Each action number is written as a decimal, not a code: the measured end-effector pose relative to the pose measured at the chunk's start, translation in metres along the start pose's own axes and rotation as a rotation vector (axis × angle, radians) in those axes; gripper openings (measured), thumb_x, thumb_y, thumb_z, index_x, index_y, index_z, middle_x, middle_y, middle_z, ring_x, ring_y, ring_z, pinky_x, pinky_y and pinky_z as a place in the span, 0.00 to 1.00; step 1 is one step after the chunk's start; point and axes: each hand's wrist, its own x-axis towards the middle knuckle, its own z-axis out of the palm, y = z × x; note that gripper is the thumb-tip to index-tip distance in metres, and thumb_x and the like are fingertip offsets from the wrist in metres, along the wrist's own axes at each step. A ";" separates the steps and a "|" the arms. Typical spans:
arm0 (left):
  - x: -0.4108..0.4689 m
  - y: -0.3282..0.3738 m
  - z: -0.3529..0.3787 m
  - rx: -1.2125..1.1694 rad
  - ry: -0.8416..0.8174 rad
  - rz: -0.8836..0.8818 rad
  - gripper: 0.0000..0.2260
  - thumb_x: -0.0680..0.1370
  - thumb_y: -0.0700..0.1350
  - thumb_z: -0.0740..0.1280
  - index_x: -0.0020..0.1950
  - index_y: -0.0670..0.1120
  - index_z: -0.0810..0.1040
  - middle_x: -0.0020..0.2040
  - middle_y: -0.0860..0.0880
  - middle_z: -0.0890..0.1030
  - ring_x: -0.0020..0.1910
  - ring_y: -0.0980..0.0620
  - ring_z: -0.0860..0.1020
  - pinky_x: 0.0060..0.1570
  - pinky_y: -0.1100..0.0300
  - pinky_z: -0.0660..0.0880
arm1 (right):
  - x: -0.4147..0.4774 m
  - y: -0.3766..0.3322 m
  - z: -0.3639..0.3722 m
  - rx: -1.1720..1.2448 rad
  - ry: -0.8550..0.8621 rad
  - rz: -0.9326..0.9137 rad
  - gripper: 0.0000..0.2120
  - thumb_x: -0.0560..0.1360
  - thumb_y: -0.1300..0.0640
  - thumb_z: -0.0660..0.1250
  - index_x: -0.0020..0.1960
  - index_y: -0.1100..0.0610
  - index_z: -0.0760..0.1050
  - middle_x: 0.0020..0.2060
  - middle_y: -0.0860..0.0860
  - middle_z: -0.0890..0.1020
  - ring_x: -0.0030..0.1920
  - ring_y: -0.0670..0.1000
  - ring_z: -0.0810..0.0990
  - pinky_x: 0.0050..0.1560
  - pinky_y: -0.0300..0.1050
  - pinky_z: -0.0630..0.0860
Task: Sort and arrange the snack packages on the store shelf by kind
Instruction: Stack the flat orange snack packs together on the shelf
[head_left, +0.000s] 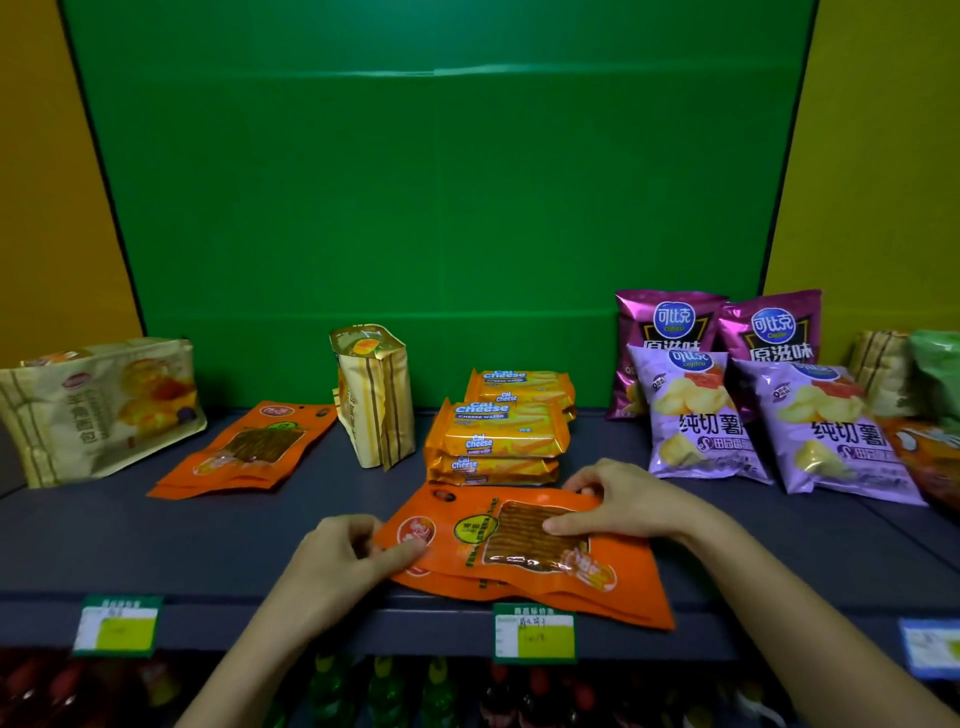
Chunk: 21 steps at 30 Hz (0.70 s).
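Orange pouches (519, 551) lie in a small stack at the front edge of the shelf (156, 535), held from both ends. The left hand (343, 561) has its grip pinched together on the stack's left end, thumb on top. The right hand (618, 506) has its grip clamped on the top pouch, thumb pressed on the clear window and fingers curled over the far edge. Ahead of the left grip and off to its left lies a second orange pile (244, 449), most likely where this stack belongs. Just beyond the right grip sit the wafer packs (493, 436), piled up, and between them and the far pile stands an upright yellow bag (376, 395).

The pouches look slick, and only the top one seems firmly gripped, so lower ones could slide out and drop off the front edge, which the stack already overhangs. A sweep leftwards could also clip the standing bag and topple it, or nudge the wafer pile.
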 end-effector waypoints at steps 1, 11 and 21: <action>0.001 0.000 0.000 -0.049 -0.002 -0.013 0.30 0.58 0.66 0.71 0.41 0.40 0.81 0.42 0.40 0.84 0.43 0.45 0.83 0.49 0.49 0.76 | 0.000 0.001 -0.001 0.024 -0.015 0.003 0.25 0.64 0.39 0.72 0.55 0.51 0.76 0.43 0.44 0.78 0.45 0.44 0.78 0.49 0.39 0.75; -0.012 0.021 0.010 -0.295 -0.214 -0.041 0.04 0.73 0.41 0.70 0.38 0.45 0.83 0.38 0.54 0.87 0.38 0.62 0.83 0.36 0.75 0.73 | 0.003 0.009 0.003 0.106 -0.030 -0.039 0.19 0.63 0.41 0.74 0.47 0.49 0.72 0.42 0.44 0.78 0.40 0.42 0.77 0.40 0.34 0.74; -0.023 0.023 0.005 -0.640 0.164 -0.071 0.04 0.78 0.42 0.61 0.46 0.46 0.75 0.32 0.47 0.85 0.32 0.51 0.83 0.30 0.63 0.80 | 0.003 0.018 -0.007 0.127 -0.009 -0.128 0.11 0.73 0.51 0.68 0.35 0.51 0.71 0.27 0.44 0.76 0.25 0.36 0.74 0.30 0.29 0.68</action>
